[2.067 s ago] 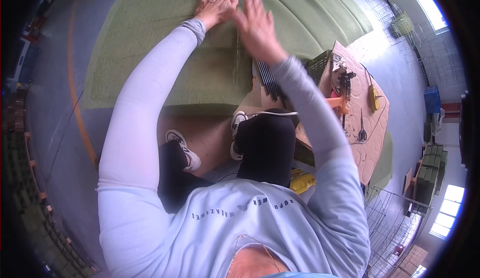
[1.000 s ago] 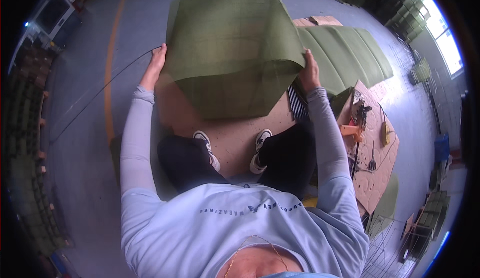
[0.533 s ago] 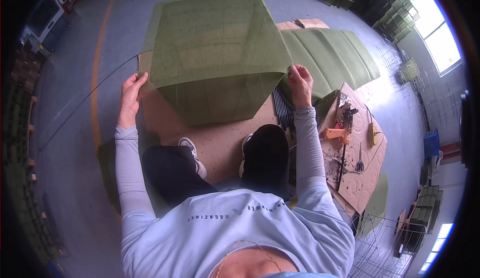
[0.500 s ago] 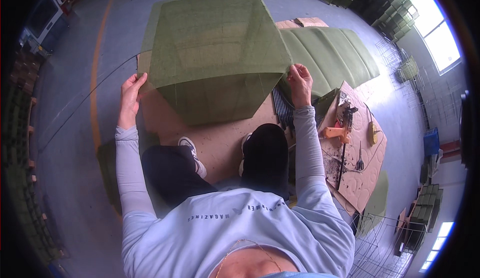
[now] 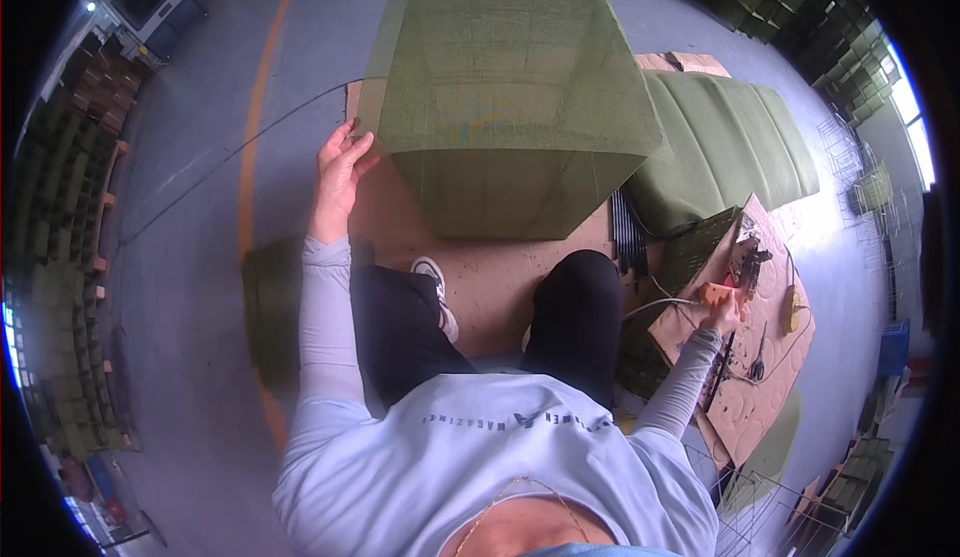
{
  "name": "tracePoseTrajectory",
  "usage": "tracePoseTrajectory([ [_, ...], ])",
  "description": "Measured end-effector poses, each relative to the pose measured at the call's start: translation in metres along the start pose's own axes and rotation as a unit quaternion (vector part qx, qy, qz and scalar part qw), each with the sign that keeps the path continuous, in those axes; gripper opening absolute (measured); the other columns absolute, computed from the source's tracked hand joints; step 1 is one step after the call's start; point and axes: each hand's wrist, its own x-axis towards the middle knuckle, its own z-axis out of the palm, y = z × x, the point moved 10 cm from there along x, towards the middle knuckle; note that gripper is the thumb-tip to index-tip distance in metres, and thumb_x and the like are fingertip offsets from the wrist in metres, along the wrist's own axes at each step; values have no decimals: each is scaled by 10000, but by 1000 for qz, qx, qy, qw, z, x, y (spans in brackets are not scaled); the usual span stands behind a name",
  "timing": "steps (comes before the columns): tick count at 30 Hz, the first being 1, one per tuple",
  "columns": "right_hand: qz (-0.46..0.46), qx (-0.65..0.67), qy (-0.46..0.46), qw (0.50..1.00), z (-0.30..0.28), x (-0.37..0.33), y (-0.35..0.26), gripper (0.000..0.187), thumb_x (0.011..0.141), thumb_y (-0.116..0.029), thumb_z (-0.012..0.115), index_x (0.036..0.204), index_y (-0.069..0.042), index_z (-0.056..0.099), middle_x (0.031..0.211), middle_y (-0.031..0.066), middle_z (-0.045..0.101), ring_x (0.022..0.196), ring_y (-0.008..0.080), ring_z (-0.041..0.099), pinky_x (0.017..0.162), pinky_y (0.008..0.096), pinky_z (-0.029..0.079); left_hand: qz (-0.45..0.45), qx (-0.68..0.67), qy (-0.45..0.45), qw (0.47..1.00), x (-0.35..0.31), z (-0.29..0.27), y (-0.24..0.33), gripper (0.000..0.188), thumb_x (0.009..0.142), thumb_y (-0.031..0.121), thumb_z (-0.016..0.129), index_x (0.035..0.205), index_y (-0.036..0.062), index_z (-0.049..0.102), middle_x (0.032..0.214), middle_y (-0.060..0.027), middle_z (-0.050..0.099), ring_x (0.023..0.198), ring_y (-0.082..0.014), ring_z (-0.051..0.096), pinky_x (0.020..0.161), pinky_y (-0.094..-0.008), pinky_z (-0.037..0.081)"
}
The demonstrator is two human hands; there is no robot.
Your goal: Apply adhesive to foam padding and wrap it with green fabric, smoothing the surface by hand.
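Note:
A box-shaped piece of see-through green mesh (image 5: 515, 67) stands in front of me, its top panel reaching past the frame at the left and far edges. My left hand (image 5: 340, 179) is beside its near left corner, fingers apart; whether a fingertip touches the mesh is hard to tell. Off to the right, my right hand (image 5: 728, 315) is closed around the handle of an orange glue gun (image 5: 712, 294) with a cord. The gun is over a cardboard sheet (image 5: 765, 377) marked with black residue.
Thin black sticks (image 5: 628, 232) lie by my right knee. Behind them is a stack of folded green mesh (image 5: 725, 142). Scissors (image 5: 758, 362) and a yellow tool (image 5: 793, 309) rest on the cardboard. More green mesh (image 5: 285, 307) is at my left. Wire frames (image 5: 850, 162) stand far right.
My right hand has left the mesh's near right corner and moved right and nearer to me, taking hold of the glue gun. The left fingers have loosened at the left corner. The view has shifted.

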Motion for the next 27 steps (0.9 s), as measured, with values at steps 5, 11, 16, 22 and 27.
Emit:
tracePoseTrajectory([
  [5, 99, 59, -35, 993, -23, 15, 29, 288, 798, -305, 716, 857, -46, 606, 662, 6, 534, 532, 130, 503, 449, 253, 396, -1, 33, 6, 999, 1, -1, -4, 573, 830, 113, 663, 1326, 17, 393, 1101, -57, 598, 956, -139, 598, 751, -257, 512],
  [11, 131, -197, -32, 971, 4, 15, 18, 607, 645, -612, 729, 740, -20, 633, 596, 55, 546, 471, 192, 515, 410, 340, 401, 371, 495, 15, 785, -47, 67, 88, 354, 838, 127, 636, 1171, 21, 583, 1186, -142, 594, 1071, -293, 581, 898, -339, 460],
  [16, 45, -300, -18, 953, -5, 57, 26, 540, 684, -470, 710, 861, 39, 680, 873, 183, 668, 783, 286, 647, 698, 358, 512, 390, 601, -2, 698, -64, 97, 81, 417, 717, 232, 752, 1044, 4, 628, 1103, -130, 619, 1019, -288, 591, 828, -375, 501],
  [22, 128, 174, -146, 965, 21, 4, 34, 193, 741, -112, 720, 884, -43, 609, 781, 64, 630, 691, 167, 616, 610, 265, 510, 430, 639, -4, 638, -73, 87, 76, 344, 727, 78, 702, 1054, 6, 622, 1111, -121, 612, 1054, -270, 571, 870, -345, 493],
  [27, -71, 138, -100, 983, -7, -26, -60, 441, 727, -60, 741, 1127, -51, 556, 1001, 64, 630, 817, 163, 610, 680, 272, 512, 444, 630, -7, 637, -71, 90, 72, 288, 768, 4, 614, 1056, 3, 608, 1086, -116, 618, 1050, -261, 574, 875, -342, 496],
])
